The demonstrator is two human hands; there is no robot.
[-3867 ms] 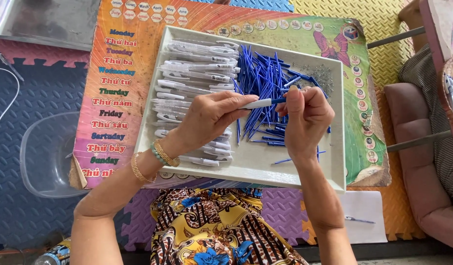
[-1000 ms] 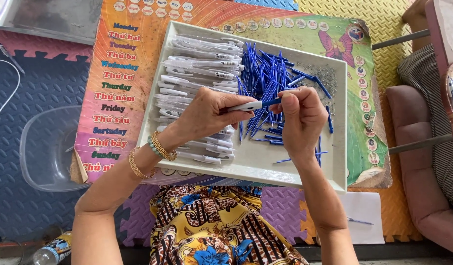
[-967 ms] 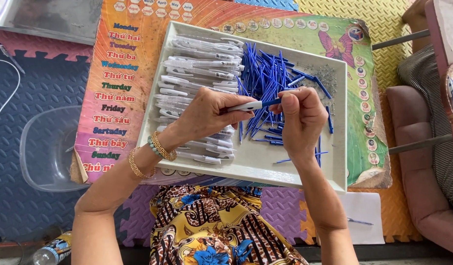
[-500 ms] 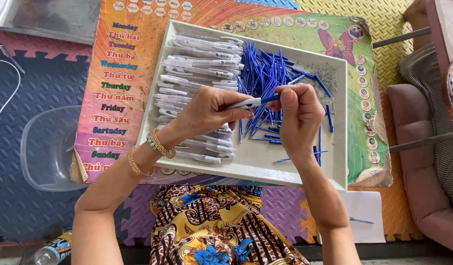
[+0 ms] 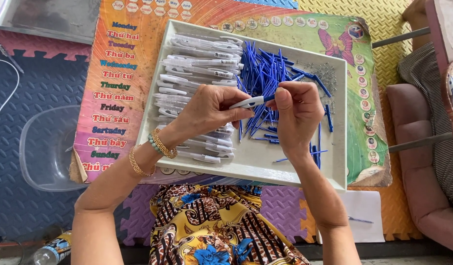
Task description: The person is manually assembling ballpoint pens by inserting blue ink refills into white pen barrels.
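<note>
Left hand [image 5: 209, 108]: fingers pinched around a white pen barrel [image 5: 247, 102], held level above the tray. Right hand [image 5: 297, 110]: fingers closed on the blue part [image 5: 269, 98] at the barrel's far end, thumb on top; the two hands meet at the pen.

White tray [image 5: 265, 164]: shallow, rectangular, directly under both hands. Heap of white pen barrels [image 5: 197, 64] beneath and beyond the left fingers; pile of blue refills [image 5: 265, 73] just beyond the fingertips of both hands; a few loose blue pieces [image 5: 318, 142] beside the right wrist; cluster of small metal springs [image 5: 327, 73] past the right fingers, toward the far corner.

Surface: colourful printed mat [image 5: 118, 64] with weekday words and a butterfly picture, beneath the tray. Foam puzzle floor tiles [image 5: 20, 196] in blue, purple and yellow. Clear plastic bowl [image 5: 50, 147] well left of the left wrist. Plastic bottle [image 5: 52, 248] lying at the near left edge. White sheet of paper [image 5: 366, 221] below the right forearm. Pink cushioned seat [image 5: 422, 172] far right.
</note>
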